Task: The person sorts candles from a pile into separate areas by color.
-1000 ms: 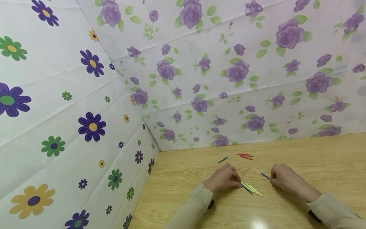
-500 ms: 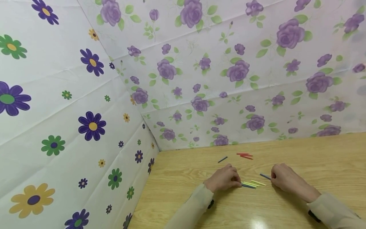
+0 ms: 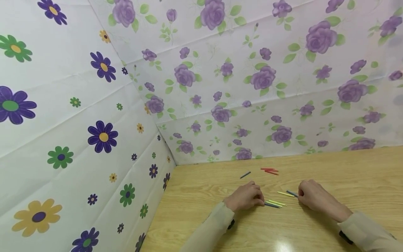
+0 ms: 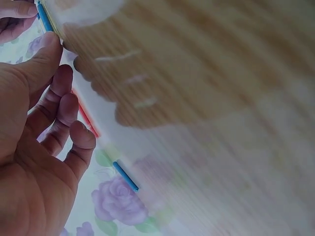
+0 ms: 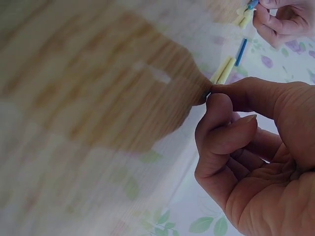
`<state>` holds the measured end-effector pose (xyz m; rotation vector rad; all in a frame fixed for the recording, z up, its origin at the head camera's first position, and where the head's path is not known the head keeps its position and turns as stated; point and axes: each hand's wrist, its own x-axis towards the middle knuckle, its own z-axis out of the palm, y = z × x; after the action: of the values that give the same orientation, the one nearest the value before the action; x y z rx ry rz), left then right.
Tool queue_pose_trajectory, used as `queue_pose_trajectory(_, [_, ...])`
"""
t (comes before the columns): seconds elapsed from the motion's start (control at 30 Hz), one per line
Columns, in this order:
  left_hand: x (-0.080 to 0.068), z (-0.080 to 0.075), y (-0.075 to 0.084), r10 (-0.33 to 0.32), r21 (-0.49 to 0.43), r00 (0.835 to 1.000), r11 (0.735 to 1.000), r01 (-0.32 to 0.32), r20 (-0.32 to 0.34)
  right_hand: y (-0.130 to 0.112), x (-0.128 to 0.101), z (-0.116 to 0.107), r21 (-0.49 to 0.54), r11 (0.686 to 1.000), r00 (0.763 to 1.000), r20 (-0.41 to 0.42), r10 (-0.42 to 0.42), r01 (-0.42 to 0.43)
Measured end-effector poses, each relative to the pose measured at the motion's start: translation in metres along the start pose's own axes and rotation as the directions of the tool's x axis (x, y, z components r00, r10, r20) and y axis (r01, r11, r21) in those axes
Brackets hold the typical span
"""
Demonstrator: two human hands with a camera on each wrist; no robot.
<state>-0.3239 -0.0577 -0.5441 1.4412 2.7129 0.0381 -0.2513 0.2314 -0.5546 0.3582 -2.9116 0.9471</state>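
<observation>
My left hand [image 3: 245, 196] pinches the near end of a thin blue stick [image 3: 272, 205] between thumb and fingertip, low over the wooden table. Beside that stick lie yellow-green sticks [image 3: 278, 203], pointing the same way. Across from it, my right hand [image 3: 319, 197] pinches a second blue stick [image 3: 291, 193], whose free end points left. A single yellow stick [image 3: 284, 194] rests alongside this one. In the right wrist view, yellow sticks [image 5: 224, 71] show just past the thumb. The left wrist view has a blue stick [image 4: 45, 17] reaching out from the thumb tip.
Red sticks [image 3: 269, 171] lie together farther back on the table [image 3: 201, 206]. A lone blue stick [image 3: 245, 174] lies to their left. White flowered sheets [image 3: 236, 122] wall the table's back and left side.
The sticks at my left hand have swung from slanting toward me to pointing right. One yellow stick has left that bunch and now lies beside the right hand's blue stick. Both hands stay nearly in place.
</observation>
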Motion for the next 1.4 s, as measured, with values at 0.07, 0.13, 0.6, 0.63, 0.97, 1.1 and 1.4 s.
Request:
queue_pose_trajectory(0.07, [0.0, 0.0, -0.001, 0.006, -0.008, 1.0, 1.0, -0.006, 0.0, 0.0, 0.001, 0.0, -0.003, 1.0, 1.0, -0.003, -0.004, 0.004])
queue_pose_trajectory(0.13, [-0.001, 0.0, -0.002, 0.011, -0.013, 1.0, 1.0, -0.011, 0.001, 0.0, 0.001, 0.001, -0.006, 1.0, 1.0, -0.005, -0.007, 0.007])
queue_pose_trajectory(0.6, [-0.006, 0.0, -0.004, 0.007, -0.084, 1.0, 0.996, -0.005, 0.027, -0.002, -0.001, 0.004, 0.012, 1.0, 0.998, 0.05, -0.024, 0.024])
queue_pose_trajectory(0.63, [-0.007, 0.001, -0.004, 0.007, -0.089, 1.0, 0.996, -0.005, 0.029, -0.002, -0.002, 0.004, 0.013, 1.0, 0.998, 0.048, -0.027, 0.027])
queue_pose_trajectory(0.97, [-0.01, 0.003, -0.009, -0.021, -0.174, 0.999, 0.984, 0.027, 0.036, -0.005, -0.001, 0.004, -0.009, 0.997, 0.997, 0.01, -0.078, 0.078])
queue_pose_trajectory(1.1, [-0.011, 0.002, -0.011, -0.057, -0.202, 0.998, 0.977, 0.061, 0.028, -0.007, 0.001, 0.002, 0.008, 0.995, 0.995, 0.011, -0.1, 0.1])
queue_pose_trajectory(1.4, [-0.018, -0.006, -0.017, -0.135, -0.175, 0.991, 0.976, 0.13, -0.018, -0.013, 0.01, 0.0, 0.02, 0.992, 0.992, 0.01, -0.126, 0.126])
